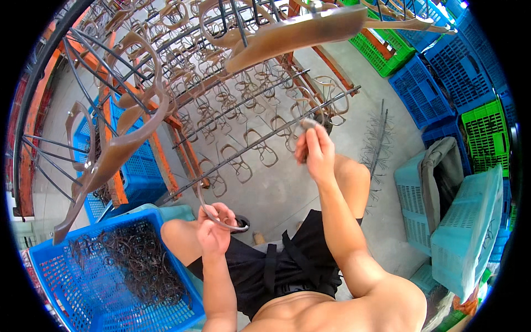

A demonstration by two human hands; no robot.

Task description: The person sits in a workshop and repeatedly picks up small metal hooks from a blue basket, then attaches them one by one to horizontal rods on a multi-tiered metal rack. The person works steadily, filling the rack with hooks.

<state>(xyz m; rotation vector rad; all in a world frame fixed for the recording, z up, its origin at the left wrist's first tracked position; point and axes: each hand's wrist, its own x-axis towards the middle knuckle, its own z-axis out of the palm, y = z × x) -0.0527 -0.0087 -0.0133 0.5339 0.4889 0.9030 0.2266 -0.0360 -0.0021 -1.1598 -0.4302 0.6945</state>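
My left hand (pixel 214 229) is closed around a curved, thin brown-grey eyeglass frame (pixel 206 205), held low in front of my left knee. Up and to the right, my right hand (pixel 316 149) is closed at a dark hanging rod (pixel 251 148). A brownish piece, blurred, shows at its fingertips; I cannot make out what it is. Brown eyeglass frames (pixel 240 166) hang from this rod on thin wires. Behind it, more frames (pixel 251 95) hang in rows from parallel rods. Large brown frames (pixel 298 36) on black wires loom close above.
At lower left a blue basket (pixel 72 235) holds a heap of thin dark pieces (pixel 141 260). Orange rack posts (pixel 160 157) stand left of the rods. A rod with wire hooks (pixel 380 135) lies on the floor at right. Blue crates (pixel 459 69) and teal baskets (pixel 464 227) line the right.
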